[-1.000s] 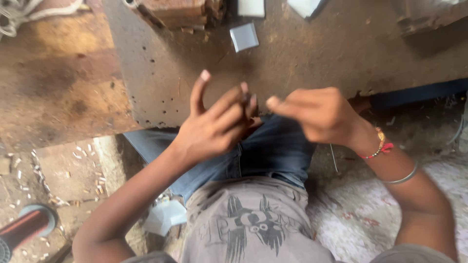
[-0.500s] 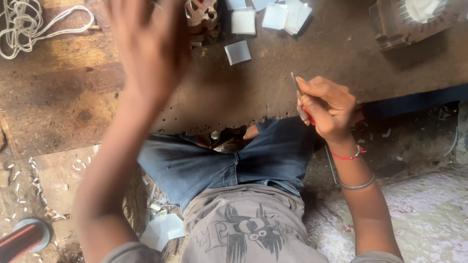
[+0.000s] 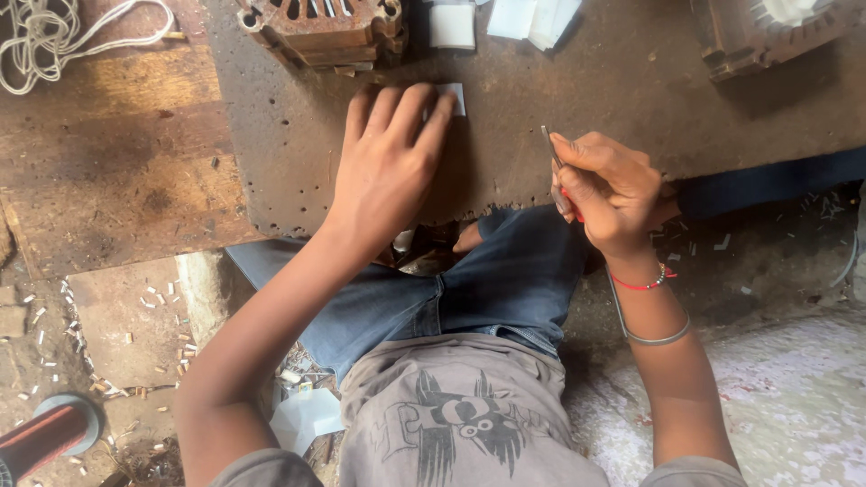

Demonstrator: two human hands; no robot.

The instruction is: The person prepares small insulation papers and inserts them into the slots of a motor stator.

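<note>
Left hand [image 3: 390,158]: laid flat with fingers together on a small white paper piece [image 3: 456,96], which is pinned to the dark table [image 3: 271,135].
Right hand [image 3: 606,185]: closed in a pinch around a thin metal tool [image 3: 552,158] with a red grip, held upright at the table edge.
Paper piece: judged light, thin and bendable, easily creased; best slid to an edge and pinched at a corner.
Nearby: more white pieces [image 3: 528,16] and a rusty metal housing [image 3: 320,27] are seen beyond.

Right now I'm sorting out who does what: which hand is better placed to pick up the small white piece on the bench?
Left hand: its fingertips already rest on the white piece. The right hand is busy gripping a thin metal tool.
</note>
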